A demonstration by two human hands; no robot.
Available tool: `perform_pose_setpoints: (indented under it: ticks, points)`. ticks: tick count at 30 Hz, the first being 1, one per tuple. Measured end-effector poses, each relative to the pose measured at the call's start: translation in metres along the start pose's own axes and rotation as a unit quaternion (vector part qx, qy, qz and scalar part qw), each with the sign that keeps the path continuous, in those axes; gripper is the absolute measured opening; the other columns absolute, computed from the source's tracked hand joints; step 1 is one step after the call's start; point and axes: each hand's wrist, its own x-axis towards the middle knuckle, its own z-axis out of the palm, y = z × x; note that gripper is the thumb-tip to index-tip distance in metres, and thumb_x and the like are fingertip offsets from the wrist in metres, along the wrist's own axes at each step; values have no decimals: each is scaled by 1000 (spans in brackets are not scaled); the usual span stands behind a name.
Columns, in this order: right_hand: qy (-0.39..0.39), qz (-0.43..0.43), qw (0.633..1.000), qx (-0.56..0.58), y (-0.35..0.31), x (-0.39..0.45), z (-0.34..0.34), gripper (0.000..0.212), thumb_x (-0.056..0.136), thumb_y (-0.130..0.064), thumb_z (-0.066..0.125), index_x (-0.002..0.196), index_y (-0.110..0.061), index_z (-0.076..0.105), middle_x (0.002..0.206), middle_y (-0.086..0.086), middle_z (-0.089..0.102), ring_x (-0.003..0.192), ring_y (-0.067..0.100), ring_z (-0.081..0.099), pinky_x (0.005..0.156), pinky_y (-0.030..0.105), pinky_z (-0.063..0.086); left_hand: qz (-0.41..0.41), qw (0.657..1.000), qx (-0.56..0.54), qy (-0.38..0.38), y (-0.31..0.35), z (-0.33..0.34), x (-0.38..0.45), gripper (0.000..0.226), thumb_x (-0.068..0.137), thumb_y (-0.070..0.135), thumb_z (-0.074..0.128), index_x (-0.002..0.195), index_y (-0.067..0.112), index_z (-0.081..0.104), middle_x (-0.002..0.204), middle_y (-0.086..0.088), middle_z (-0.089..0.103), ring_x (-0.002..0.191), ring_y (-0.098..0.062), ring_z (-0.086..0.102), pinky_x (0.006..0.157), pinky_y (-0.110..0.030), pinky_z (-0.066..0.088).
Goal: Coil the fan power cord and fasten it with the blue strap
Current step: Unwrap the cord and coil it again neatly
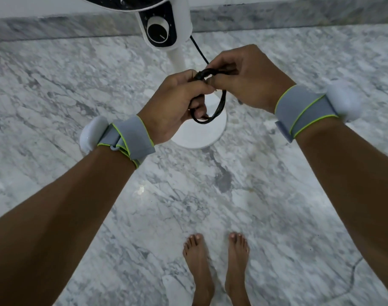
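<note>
the coiled black power cord (219,107) hung in loops above the fan's round white base (202,133), held between both hands. the left hand (175,102) gripped the loops; the right hand (246,82) pinched the bundle's top. marble floor (188,206) lay beneath.

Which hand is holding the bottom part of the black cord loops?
The left hand. Its fingers curl round the lower side of the coiled cord, while the right hand pinches only the top of the bundle.

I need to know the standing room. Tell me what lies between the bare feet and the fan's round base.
In the head view only bare marble floor lies between the feet and the fan base; no cord lies there.
</note>
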Motion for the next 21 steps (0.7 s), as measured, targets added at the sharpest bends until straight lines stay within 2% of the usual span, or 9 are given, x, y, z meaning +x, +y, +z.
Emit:
perform_pose_setpoints:
  ticks: [2,4,6,9,13,15,18,19,21]
  points:
    - [-5,30,998,61,3,0,-5,16,84,-12,67,96,-3,71,66,-9,66,54,-6,58,59,7,44,14,999,-30,32,-2,-1,-1,27,90,2,53,68,13,41,54,1,29,46,-12,33,48,-22,37]
    - [-12,44,997,69,5,1,-6,16,85,-15,67,98,-6,71,74,-1,70,64,-1,63,73,13,51,23,998,-13,48,-4,-3,-2,31,91,2,54,67,14,39,53,3,31,48,-14,34,50,-22,39]
    - [-25,40,998,49,5,1,-3,15,86,-13,65,99,-8,71,80,4,69,67,2,63,75,14,50,12,999,25,44,-4,-5,-4,29,90,3,55,67,15,41,55,3,37,54,-15,40,54,-23,43]
    - [-28,22,999,22,2,-1,2,14,88,-10,62,99,-7,70,79,-1,66,62,-7,57,64,4,43,-15,989,149,24,3,-9,-6,21,90,11,54,70,18,51,64,2,50,69,-16,51,67,-29,44]
    - [10,15,999,39,-2,0,6,15,89,-9,62,101,-4,69,89,7,70,76,5,63,76,18,51,-44,957,286,-9,19,-14,-4,14,87,25,50,75,20,55,74,1,59,59,-3,51,64,-27,33]
    - [22,27,994,102,-4,1,7,15,89,-9,61,101,-3,65,84,6,71,70,5,65,73,21,52,-17,970,241,6,22,-10,-2,16,87,23,49,73,20,57,65,4,55,60,-8,49,64,-28,33]
    - [20,64,986,150,-2,0,6,20,85,-17,67,103,-10,63,85,2,75,88,23,70,90,49,50,12,998,37,56,20,-4,-3,35,93,9,45,60,18,50,49,6,40,51,-12,43,60,-26,35]
    - [0,70,986,152,-2,-1,6,18,85,-18,68,101,-12,65,87,3,75,91,24,70,92,48,49,17,998,-5,61,18,-3,-4,38,94,8,44,58,18,49,48,6,37,50,-11,41,59,-25,35]
    - [-38,65,981,181,-1,-3,7,8,86,-11,66,94,-11,68,84,6,74,81,19,71,87,32,55,32,997,-26,71,13,-1,-5,35,96,9,46,62,17,50,49,6,36,51,-11,39,62,-28,35]
